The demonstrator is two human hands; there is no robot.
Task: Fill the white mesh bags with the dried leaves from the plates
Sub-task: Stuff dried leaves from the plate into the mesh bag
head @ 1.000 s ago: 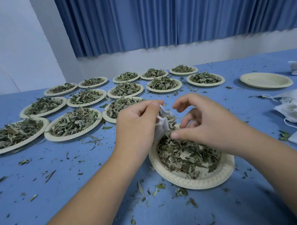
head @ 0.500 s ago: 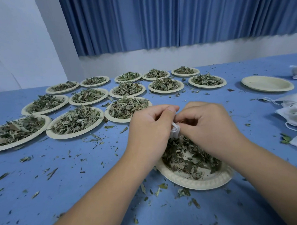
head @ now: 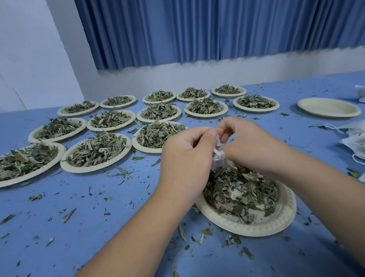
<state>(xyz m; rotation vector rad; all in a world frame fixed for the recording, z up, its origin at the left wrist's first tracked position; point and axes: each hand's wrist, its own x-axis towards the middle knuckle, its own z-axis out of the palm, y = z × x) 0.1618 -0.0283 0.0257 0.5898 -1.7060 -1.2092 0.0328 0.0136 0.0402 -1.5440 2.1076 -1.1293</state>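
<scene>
A small white mesh bag (head: pixel 218 159) hangs bunched between both hands, just above the far rim of a paper plate (head: pixel 283 219) holding dried leaves (head: pixel 239 190). My left hand (head: pixel 186 159) pinches the bag's top with thumb and curled fingers. My right hand (head: pixel 248 144) meets it from the right, fingers curled onto the same bunched top. Most of the bag is hidden behind the hands.
Several plates heaped with dried leaves (head: pixel 97 150) fill the left and far side of the blue table (head: pixel 77 225). An empty plate (head: pixel 328 107) sits far right. A pile of white mesh bags (head: pixel 361 140) lies at the right edge. Leaf crumbs litter the table.
My right hand left the leaves on the plate and closed in on the bag's top beside the left hand. The bag is now bunched between both hands.
</scene>
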